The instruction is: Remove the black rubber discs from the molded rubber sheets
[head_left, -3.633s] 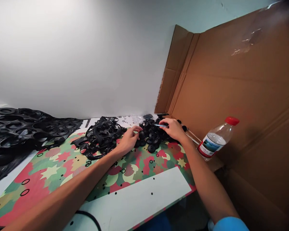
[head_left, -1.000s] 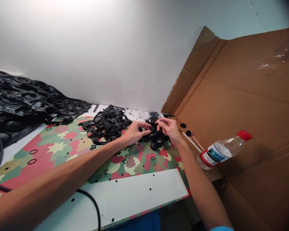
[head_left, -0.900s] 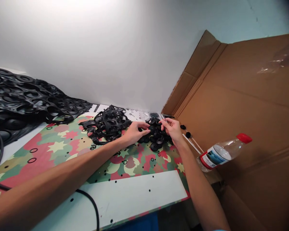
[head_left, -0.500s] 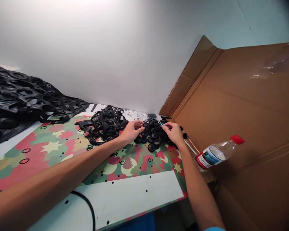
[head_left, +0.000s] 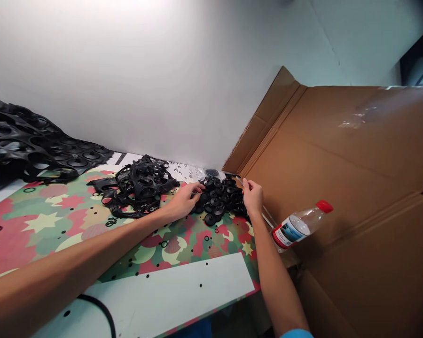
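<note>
A pile of round black rubber pieces (head_left: 215, 199) lies on the patterned tabletop between my two hands. My left hand (head_left: 183, 202) is at the pile's left edge with thumb and fingers closed together. Something small and dark seems to be at its fingertips, too hidden to name. At the pile's right side, my right hand (head_left: 253, 198) is closed in a pinch around a thin tool (head_left: 238, 179), its slim tip pointing up and left. The tool's kind is unclear. To the left of my left hand lies a tangled heap of black rubber scrap (head_left: 141, 183) with round holes.
A large black rubber sheet (head_left: 66, 150) with round shapes lies at the far left. A plastic bottle (head_left: 291, 230) with a red cap leans at the right, beside a cardboard sheet (head_left: 338, 155). Loose rings and dots lie on the camouflage-patterned tabletop (head_left: 74, 216). A black cable (head_left: 102, 307) curves at the front.
The view has turned somewhat to the right. My right hand has drawn back from the pile to its right edge with the thin tool. My left hand stays at the pile's left edge.
</note>
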Tool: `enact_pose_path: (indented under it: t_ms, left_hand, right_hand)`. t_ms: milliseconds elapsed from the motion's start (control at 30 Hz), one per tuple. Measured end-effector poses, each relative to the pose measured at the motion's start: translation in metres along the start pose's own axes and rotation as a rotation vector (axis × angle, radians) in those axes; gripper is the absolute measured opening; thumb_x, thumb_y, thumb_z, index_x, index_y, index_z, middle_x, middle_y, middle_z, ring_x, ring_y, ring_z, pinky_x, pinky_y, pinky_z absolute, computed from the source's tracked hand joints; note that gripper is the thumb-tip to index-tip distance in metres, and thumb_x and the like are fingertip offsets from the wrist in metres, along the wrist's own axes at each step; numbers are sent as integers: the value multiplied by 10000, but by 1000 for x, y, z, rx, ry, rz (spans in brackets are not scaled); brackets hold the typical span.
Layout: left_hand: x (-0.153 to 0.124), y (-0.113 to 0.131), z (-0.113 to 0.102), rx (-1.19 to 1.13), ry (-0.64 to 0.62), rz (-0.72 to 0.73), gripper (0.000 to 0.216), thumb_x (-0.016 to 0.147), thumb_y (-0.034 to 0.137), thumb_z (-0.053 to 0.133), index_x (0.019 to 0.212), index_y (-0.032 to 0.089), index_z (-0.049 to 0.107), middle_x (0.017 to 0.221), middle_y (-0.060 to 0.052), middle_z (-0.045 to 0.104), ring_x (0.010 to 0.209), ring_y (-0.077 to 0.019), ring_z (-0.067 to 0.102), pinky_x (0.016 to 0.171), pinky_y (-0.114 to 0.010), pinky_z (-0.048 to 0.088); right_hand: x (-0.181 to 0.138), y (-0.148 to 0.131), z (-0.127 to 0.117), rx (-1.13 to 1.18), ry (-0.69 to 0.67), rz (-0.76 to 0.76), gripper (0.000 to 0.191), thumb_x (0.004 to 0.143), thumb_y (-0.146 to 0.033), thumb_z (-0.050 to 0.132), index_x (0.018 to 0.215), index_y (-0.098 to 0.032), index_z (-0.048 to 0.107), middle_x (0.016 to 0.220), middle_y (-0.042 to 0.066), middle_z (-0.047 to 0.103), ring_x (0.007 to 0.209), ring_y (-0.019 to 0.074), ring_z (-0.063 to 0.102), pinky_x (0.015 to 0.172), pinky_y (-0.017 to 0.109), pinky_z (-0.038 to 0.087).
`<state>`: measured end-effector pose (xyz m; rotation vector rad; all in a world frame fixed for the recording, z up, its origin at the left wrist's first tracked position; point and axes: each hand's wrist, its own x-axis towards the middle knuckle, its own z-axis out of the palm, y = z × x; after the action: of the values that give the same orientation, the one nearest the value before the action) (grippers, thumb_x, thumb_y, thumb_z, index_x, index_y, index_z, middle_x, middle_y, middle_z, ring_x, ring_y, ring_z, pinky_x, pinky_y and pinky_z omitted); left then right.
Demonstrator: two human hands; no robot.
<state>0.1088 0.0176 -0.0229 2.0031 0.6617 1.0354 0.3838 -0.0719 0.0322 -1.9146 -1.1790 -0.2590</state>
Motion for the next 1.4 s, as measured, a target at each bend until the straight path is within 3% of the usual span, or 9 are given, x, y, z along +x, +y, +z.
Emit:
enact_pose_path:
  t_ms: [133,267,533,800,967,1167,1300,1400]
  left_hand:
    - [-2,3,-1,18,3,-5,269,913,256,567,1072,222,781,1133,-116,817,1065,-295,756,994,-446,585]
    - [-2,1,-3,35,44,-30,326,889,235,564,1120,218,794,1201,-136,807,1127,-326,746,1039,-496,577]
    - [3,-1,-2,41,55,0,257,884,278,591,874,262,847,1204,-106,826,1129,-324,740,1097,-485,554]
    - [0,9,-5,40,57,-51,404,989,391,472,893,247,838,1109,-85,821,1100,-330,736,1013,-469,569]
    - [0,11,-5,32,66,-58,402,991,394,465,926,238,829,1099,-93,810,1103,-333,733,1022,-469,565]
    - [0,10,-5,32,58,-51,366,982,371,475,941,243,816,1107,-84,827,1100,-315,730,997,-438,574]
    - [1,11,-5,57,45,-71,387,969,381,452,944,228,807,1116,-88,823,1110,-315,723,1009,-435,561]
    - [1,13,-6,76,21,-87,411,965,385,428,957,217,802,1123,-89,821,1127,-317,718,1009,-430,555]
  right_hand:
    - [0,4,2,-57,-69,25,492,992,-656,600,852,-225,791,808,81,800,698,248,691,635,315,423]
    - [0,1,-2,-94,-88,15,430,937,-657,715,882,-242,811,891,86,830,774,268,721,663,327,442]
    - [1,2,-13,-158,-107,-33,449,876,-691,768,816,-252,837,786,83,805,700,266,678,631,338,424]
    - [1,3,-11,-218,-155,-63,357,814,-635,879,788,-280,851,804,69,812,749,280,694,670,345,415]
    - [-1,-1,-11,-195,-69,-55,412,870,-665,814,774,-265,846,781,97,805,745,291,682,678,354,402]
    - [1,-3,-17,-51,76,-24,737,983,-831,532,880,-174,850,750,106,772,662,241,614,618,334,374]
    - [4,2,-15,54,32,-49,832,963,-882,495,864,-129,835,659,67,684,601,191,523,573,310,335]
    - [5,4,-9,121,-95,-98,792,913,-887,572,794,-142,814,620,38,634,592,177,508,558,296,338]
